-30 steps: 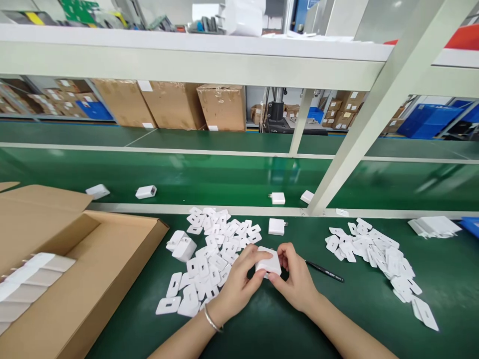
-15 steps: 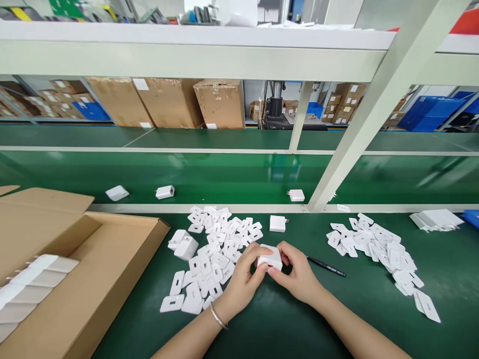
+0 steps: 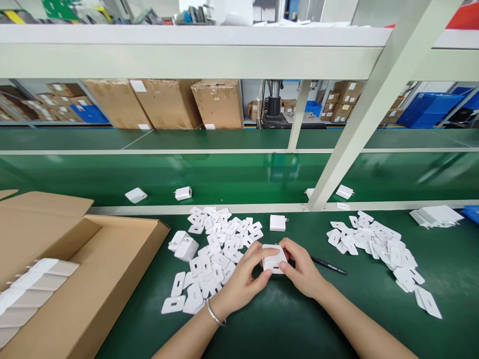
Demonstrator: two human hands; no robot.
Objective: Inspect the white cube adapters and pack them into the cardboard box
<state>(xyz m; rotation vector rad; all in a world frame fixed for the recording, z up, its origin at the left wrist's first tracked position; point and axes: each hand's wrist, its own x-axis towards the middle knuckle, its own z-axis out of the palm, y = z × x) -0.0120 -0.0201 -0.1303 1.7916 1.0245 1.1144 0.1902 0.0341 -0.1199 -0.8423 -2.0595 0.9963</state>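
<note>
A white charger [image 3: 273,259] with a port on its near face is held between both hands above the green table. My left hand [image 3: 250,271] grips it from the left, a finger across its top. My right hand [image 3: 302,267] closes on its right side with thumb and fingers. Left of the hands lies a spread pile of small white plates with slots [image 3: 211,262]. Another white charger [image 3: 277,223] lies just beyond the hands. Two more chargers [image 3: 186,248] sit against the pile's left edge. A black pen-like tool [image 3: 329,266] lies beside my right hand.
An open cardboard box [image 3: 123,279] with a row of white chargers [image 3: 37,284] stands at left. More white plates [image 3: 377,244] are heaped at right. A slanted post [image 3: 348,134] rises from the table's back edge. Beyond it, a green conveyor belt [image 3: 232,174] carries chargers.
The held charger has tilted so its port face shows more, and my left thumb has come off that face. Chargers on the belt have shifted right; another now shows right of the post.
</note>
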